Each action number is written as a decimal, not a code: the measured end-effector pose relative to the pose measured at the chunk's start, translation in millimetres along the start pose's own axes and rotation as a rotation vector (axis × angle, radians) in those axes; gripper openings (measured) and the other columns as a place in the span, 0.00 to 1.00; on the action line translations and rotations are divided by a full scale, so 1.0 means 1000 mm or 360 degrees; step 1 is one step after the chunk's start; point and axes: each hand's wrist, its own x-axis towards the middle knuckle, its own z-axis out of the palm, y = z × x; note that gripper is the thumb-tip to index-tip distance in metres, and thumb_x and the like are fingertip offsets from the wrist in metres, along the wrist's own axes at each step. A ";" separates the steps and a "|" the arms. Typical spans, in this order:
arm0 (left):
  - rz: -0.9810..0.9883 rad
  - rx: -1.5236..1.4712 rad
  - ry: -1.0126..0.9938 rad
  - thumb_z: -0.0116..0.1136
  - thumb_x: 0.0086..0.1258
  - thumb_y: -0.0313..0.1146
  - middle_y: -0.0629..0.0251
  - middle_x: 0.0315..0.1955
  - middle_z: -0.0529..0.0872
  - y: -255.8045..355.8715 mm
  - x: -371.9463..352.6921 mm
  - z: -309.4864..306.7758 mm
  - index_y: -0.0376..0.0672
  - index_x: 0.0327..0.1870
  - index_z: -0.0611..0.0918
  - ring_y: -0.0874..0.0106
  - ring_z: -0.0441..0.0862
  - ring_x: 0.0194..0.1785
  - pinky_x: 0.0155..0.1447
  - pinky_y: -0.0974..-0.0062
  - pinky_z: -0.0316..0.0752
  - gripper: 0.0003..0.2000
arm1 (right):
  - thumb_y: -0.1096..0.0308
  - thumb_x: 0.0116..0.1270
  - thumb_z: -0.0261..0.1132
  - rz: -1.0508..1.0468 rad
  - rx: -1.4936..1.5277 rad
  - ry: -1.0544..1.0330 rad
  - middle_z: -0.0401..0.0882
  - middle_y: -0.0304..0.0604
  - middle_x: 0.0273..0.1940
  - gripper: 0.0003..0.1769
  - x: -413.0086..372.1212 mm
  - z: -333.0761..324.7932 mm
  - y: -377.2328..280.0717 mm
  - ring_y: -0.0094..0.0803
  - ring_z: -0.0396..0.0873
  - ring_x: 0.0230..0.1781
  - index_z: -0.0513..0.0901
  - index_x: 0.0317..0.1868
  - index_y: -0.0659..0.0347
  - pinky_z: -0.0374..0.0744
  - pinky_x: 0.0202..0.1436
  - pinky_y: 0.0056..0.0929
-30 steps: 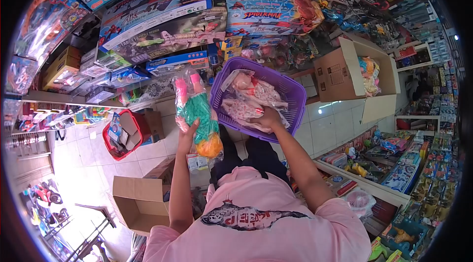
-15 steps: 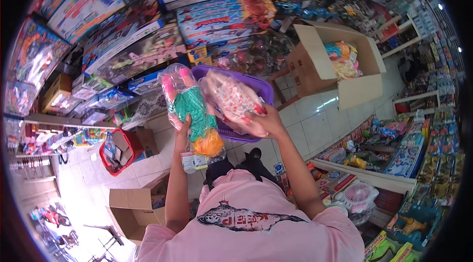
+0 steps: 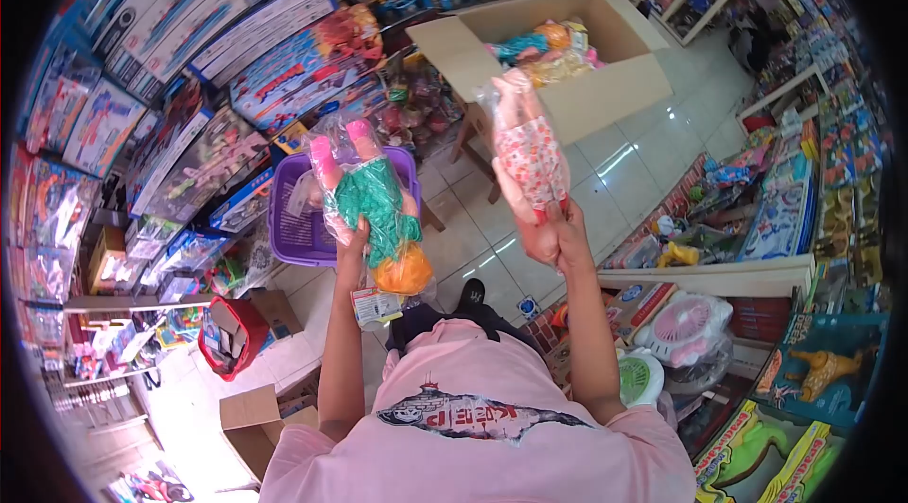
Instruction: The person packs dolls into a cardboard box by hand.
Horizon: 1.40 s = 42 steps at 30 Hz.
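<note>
My left hand (image 3: 352,255) grips a plastic-wrapped doll in a green dress (image 3: 371,200), with pink feet up and an orange head down. It hangs over the right part of a purple basket (image 3: 295,240). Closed around the lower end of a second wrapped doll, in a white dress with red print (image 3: 532,163), is my right hand (image 3: 566,236). That doll is held upside down in front of an open cardboard box (image 3: 605,111), which has several wrapped dolls (image 3: 544,49) inside.
A red bin (image 3: 248,338) and a small open carton (image 3: 251,413) stand on the tiled floor at the left. Toy shelves line both sides. Fans (image 3: 683,328) and boxed toys lie on the low shelf at the right. A wooden stool (image 3: 465,139) supports the large box.
My right hand has carried the white-dress doll rightward, away from the purple basket. The view has turned, so basket and box appear further left. The green-dress doll stays in my left hand.
</note>
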 end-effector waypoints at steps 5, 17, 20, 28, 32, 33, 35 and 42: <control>0.0039 0.0209 -0.0190 0.59 0.75 0.41 0.69 0.56 0.76 -0.008 0.007 0.053 0.40 0.68 0.69 0.76 0.73 0.57 0.62 0.74 0.67 0.26 | 0.54 0.69 0.68 -0.0089 0.0234 0.0233 0.78 0.45 0.58 0.33 -0.030 -0.056 -0.014 0.32 0.79 0.55 0.69 0.66 0.66 0.78 0.59 0.31; 0.0164 0.0407 -0.0370 0.59 0.75 0.45 0.72 0.51 0.77 -0.001 0.080 0.157 0.41 0.65 0.71 0.78 0.72 0.53 0.59 0.75 0.66 0.24 | 0.56 0.70 0.68 -0.0312 0.0265 0.0599 0.73 0.45 0.63 0.35 -0.030 -0.116 -0.051 0.31 0.72 0.63 0.65 0.69 0.63 0.70 0.66 0.31; 0.0208 0.0167 -0.0298 0.57 0.77 0.43 0.77 0.39 0.72 0.001 0.106 0.200 0.45 0.54 0.74 0.82 0.67 0.42 0.47 0.80 0.64 0.14 | 0.58 0.69 0.68 -0.0336 0.0138 0.0646 0.73 0.44 0.62 0.33 -0.004 -0.132 -0.068 0.29 0.72 0.62 0.66 0.68 0.64 0.70 0.66 0.29; 0.0212 0.0073 -0.0270 0.56 0.78 0.41 0.78 0.37 0.72 -0.009 0.202 0.280 0.45 0.50 0.76 0.83 0.66 0.40 0.46 0.82 0.62 0.11 | 0.62 0.70 0.68 -0.0383 -0.0454 0.0795 0.77 0.43 0.49 0.20 0.113 -0.168 -0.132 0.26 0.73 0.51 0.73 0.53 0.66 0.73 0.56 0.27; 0.0174 -0.0001 -0.0177 0.58 0.77 0.43 0.75 0.41 0.74 -0.022 0.247 0.317 0.42 0.52 0.75 0.82 0.70 0.44 0.50 0.80 0.66 0.15 | 0.63 0.68 0.68 -0.0558 -0.0797 0.0795 0.79 0.48 0.49 0.24 0.168 -0.187 -0.170 0.31 0.76 0.51 0.72 0.57 0.69 0.74 0.57 0.30; 0.0168 -0.0002 -0.0169 0.58 0.77 0.43 0.75 0.41 0.74 -0.024 0.253 0.323 0.42 0.52 0.75 0.82 0.70 0.44 0.50 0.80 0.66 0.15 | 0.63 0.68 0.68 -0.0550 -0.0801 0.0791 0.79 0.48 0.49 0.24 0.179 -0.186 -0.181 0.31 0.76 0.51 0.72 0.57 0.69 0.74 0.57 0.30; 0.0077 -0.0081 -0.0137 0.59 0.76 0.44 0.73 0.44 0.76 -0.028 0.264 0.335 0.41 0.56 0.75 0.80 0.72 0.46 0.53 0.78 0.67 0.18 | 0.63 0.68 0.69 -0.0726 -0.1267 0.0844 0.79 0.52 0.53 0.26 0.203 -0.182 -0.204 0.35 0.77 0.54 0.73 0.58 0.71 0.73 0.59 0.31; -0.0183 -0.0237 0.0027 0.58 0.76 0.44 0.68 0.51 0.79 -0.051 0.271 0.337 0.38 0.63 0.74 0.79 0.76 0.50 0.53 0.78 0.73 0.22 | 0.64 0.57 0.71 -0.0951 -0.2469 0.0500 0.77 0.55 0.44 0.25 0.327 -0.199 -0.252 0.53 0.74 0.49 0.76 0.53 0.68 0.74 0.54 0.47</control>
